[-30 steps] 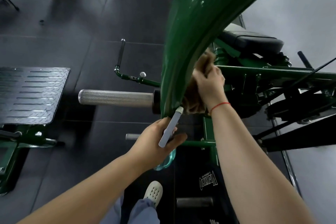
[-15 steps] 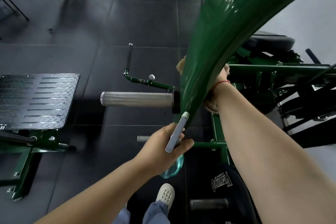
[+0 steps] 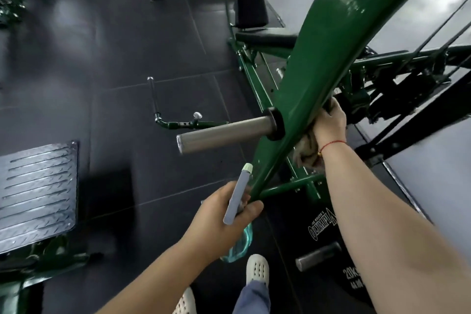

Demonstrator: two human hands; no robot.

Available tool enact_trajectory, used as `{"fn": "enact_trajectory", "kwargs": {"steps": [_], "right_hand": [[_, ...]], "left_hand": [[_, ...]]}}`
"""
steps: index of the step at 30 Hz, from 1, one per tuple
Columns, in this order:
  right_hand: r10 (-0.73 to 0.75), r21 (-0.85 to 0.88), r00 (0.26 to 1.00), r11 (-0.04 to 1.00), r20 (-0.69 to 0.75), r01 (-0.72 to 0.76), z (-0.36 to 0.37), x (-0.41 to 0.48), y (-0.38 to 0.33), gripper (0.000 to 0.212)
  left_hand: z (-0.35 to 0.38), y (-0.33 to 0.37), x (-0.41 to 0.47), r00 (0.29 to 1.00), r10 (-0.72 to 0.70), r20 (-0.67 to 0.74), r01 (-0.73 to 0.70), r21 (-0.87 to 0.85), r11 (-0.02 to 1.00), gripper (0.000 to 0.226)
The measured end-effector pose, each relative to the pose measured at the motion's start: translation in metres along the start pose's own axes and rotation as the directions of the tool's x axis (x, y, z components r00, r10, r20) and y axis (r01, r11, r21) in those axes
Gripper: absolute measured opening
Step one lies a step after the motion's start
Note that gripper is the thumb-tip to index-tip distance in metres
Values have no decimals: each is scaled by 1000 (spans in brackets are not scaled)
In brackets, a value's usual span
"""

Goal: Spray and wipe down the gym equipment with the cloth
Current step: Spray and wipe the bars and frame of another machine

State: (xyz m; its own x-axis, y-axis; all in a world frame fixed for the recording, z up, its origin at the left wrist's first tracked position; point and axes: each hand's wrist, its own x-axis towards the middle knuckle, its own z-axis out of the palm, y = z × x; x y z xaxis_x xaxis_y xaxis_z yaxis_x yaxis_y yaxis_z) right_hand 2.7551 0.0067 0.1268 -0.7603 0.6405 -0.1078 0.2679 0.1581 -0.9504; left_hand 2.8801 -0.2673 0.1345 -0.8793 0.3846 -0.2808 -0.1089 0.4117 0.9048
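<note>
Mid-wipe on beam [image 3: 318,66], likely far from done.
Right hand [image 3: 328,122] clutching cloth [image 3: 304,155] against beam; left hand [image 3: 221,214] gripping bottle [image 3: 237,199]; above the fingers, probably much beam left to wipe.

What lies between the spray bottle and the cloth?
The sloping green beam, seen in the head view: the left hand grips the spray bottle on one side, the right hand holds the cloth against the other.

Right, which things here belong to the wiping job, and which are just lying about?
Job: brown crumpled cloth, right hand; grey-topped teal spray bottle, left hand; glossy green steel arm.
Lying about: ribbed steel footplate; black lettered weight plate; black padded seat.
</note>
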Motion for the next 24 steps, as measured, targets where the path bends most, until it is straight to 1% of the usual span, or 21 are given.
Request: {"fn": "enact_trajectory", "kwargs": {"steps": [1, 2, 5, 7, 8, 10, 12, 13, 15, 17, 19, 20, 22, 24], "right_hand": [[67, 41, 996, 997, -55, -65, -6, -15, 8, 20], [112, 80, 991, 991, -77, -106, -8, -34, 13, 19], [275, 214, 956, 944, -102, -249, -7, -71, 27, 15], [393, 267, 912, 897, -119, -352, -5, -83, 27, 20], [416, 313, 901, 878, -122, -363, -4, -89, 23, 27], [420, 419, 897, 846, -141, -330, 0, -96, 18, 35], [419, 502, 898, 810, -135, -303, 1, -94, 18, 34], [429, 542, 898, 780, -97, -314, 1, -90, 23, 35], [466, 595, 885, 709, 6, -378, 4, -86, 27, 44], [454, 638, 877, 631, 158, -441, 8, -92, 29, 40], [421, 637, 866, 596, 272, -490, 8, -95, 37, 33], [407, 615, 861, 606, 305, -504, 6, -94, 43, 32], [382, 548, 863, 667, 331, -505, 1, -91, 56, 30], [374, 478, 870, 728, 322, -491, -6, -85, 64, 29]], "left_hand": [[-9, -5, -4, 1000, 7, 18, -7, 2, 1000, 21], [-18, -10, -8, 999, 11, 35, -11, 7, 1000, 20], [-38, -23, -17, 998, 6, 58, -8, 23, 1000, 20], [-44, -29, -21, 998, 9, 65, -11, 31, 999, 19], [-46, -32, -23, 998, 8, 65, -10, 31, 999, 19], [-46, -35, -25, 997, -3, 73, 1, 21, 1000, 18], [-45, -38, -26, 996, -2, 86, 1, 17, 1000, 18], [-43, -39, -26, 996, 0, 85, -1, 13, 1000, 17], [-39, -41, -25, 996, -2, 85, 2, 2, 1000, 17], [-33, -43, -20, 996, -16, 93, 17, -5, 1000, 17], [-28, -46, -13, 996, -28, 85, 28, 1, 1000, 18], [-23, -48, -10, 997, -36, 71, 35, 2, 999, 18], [-15, -51, -3, 998, -58, 35, 58, -9, 998, 20], [-6, -53, 2, 995, -96, 8, 96, -19, 995, 23]]}}
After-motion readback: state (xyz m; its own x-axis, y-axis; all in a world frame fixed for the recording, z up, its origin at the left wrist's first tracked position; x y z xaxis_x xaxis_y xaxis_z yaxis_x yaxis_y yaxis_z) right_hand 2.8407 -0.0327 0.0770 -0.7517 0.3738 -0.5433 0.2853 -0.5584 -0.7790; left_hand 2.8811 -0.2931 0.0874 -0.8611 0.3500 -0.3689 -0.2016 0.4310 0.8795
